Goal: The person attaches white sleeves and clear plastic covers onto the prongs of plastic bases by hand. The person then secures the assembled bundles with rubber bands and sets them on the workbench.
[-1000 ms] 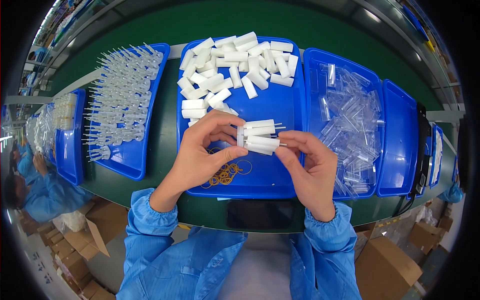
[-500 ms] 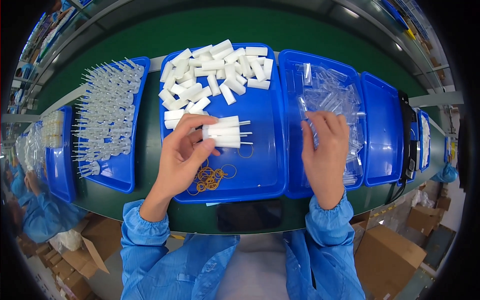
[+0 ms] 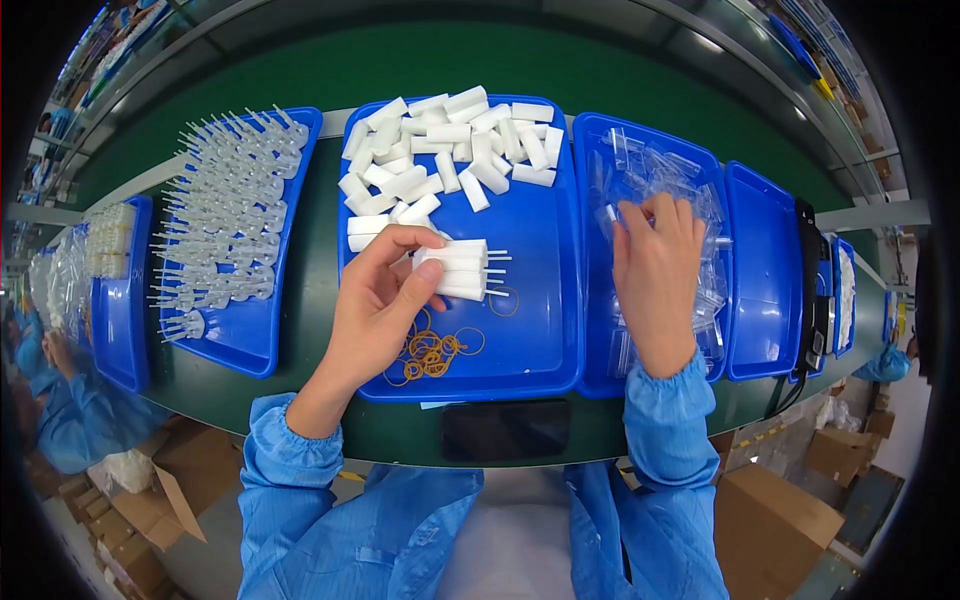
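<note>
The left hand (image 3: pixel 375 297) reached in from the near side, its thumb and fingers pinching a bundle (image 3: pixel 463 270) of white rolls with thin sticks. The bundle lay sideways above the middle tray (image 3: pixel 535 335), sticks pointing right. The right hand (image 3: pixel 655 275) bent down over the clear tubes (image 3: pixel 642 165) in the next tray (image 3: pixel 588 145), fingers curled; whether they gripped a tube could not be told.

The trays sat on a green table (image 3: pixel 312 345), with a black slab (image 3: pixel 505 430) by its near edge. A brown box (image 3: pixel 775 530) stood low on the right.

The rolls were dull and smooth, the tubes see-through and shiny. Thin tan bands (image 3: pixel 430 358) made loops in the middle tray. Cloudy parts (image 3: pixel 228 225) with spikes filled much of the left tray (image 3: pixel 245 345).
</note>
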### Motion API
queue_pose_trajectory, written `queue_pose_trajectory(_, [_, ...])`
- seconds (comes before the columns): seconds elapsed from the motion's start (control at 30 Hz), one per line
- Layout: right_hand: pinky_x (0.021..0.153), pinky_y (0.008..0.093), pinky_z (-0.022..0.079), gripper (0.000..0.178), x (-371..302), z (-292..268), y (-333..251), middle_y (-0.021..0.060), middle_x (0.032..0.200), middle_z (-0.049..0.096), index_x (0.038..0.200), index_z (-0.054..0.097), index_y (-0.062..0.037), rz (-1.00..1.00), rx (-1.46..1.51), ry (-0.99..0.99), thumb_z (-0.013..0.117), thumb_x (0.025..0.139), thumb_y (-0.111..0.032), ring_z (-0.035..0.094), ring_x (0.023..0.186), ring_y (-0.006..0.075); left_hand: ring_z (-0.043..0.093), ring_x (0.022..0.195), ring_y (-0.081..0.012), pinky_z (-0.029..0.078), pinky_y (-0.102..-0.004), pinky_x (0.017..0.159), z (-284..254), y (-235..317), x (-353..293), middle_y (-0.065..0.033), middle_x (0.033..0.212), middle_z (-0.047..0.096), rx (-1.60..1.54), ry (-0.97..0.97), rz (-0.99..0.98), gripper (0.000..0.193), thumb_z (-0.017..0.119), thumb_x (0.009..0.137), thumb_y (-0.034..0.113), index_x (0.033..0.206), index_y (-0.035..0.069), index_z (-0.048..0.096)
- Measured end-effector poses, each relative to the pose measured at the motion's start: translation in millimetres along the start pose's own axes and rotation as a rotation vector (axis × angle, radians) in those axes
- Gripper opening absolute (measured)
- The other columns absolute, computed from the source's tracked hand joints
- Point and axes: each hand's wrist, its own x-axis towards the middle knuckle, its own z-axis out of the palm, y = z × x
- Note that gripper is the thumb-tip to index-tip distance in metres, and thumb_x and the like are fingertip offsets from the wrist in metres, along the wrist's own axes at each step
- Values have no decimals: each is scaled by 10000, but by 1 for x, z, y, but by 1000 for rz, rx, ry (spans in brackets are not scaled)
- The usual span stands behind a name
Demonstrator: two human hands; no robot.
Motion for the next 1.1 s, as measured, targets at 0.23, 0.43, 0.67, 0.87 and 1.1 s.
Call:
queue_pose_trajectory(0.23, [802, 418, 458, 191, -23, -26, 0, 135, 961, 615, 1060, 693, 16, 78, 259, -39, 674, 870, 18, 570, 879, 298, 632, 935, -132, 526, -271, 705, 4, 2, -2, -73, 1133, 612, -12, -6, -14, 225, 612, 1009, 163, 1185, 26, 580])
queue_pose_trajectory(0.43, [709, 356, 506, 186, -28, -48, -14, 133, 932, 614, 1057, 687, 9, 234, 535, -10, 666, 874, 34, 613, 833, 252, 644, 967, -144, 529, -264, 726, 4, 3, -2, -88, 1183, 601, 36, -19, -29, 259, 608, 1007, 147, 1235, 25, 594])
queue_pose_trajectory(0.67, [659, 279, 521, 208, -30, -34, -40, 118, 882, 665, 1064, 686, 22, 277, 1224, -77, 716, 858, 10, 654, 717, 168, 641, 1062, -177, 562, -275, 806, 6, 3, -2, -89, 1215, 553, 48, -73, 25, 301, 651, 956, 56, 1253, 19, 628])
queue_pose_trajectory(0.87, [701, 256, 535, 206, -37, -28, -42, 107, 879, 695, 1072, 694, 20, 461, 1456, -130, 706, 866, 25, 686, 774, 149, 634, 1067, -179, 574, -285, 836, 5, -1, -1, -86, 1200, 545, 64, -70, 68, 337, 697, 915, 21, 1245, 12, 626])
queue_pose_trajectory(1.1, [668, 270, 522, 216, -39, -22, -50, 119, 882, 706, 1075, 704, 22, 305, 1372, -120, 711, 858, 29, 690, 754, 169, 628, 1072, -174, 586, -252, 769, 9, -3, -3, -85, 1240, 523, 158, -39, 37, 287, 732, 888, 33, 1172, 32, 689])
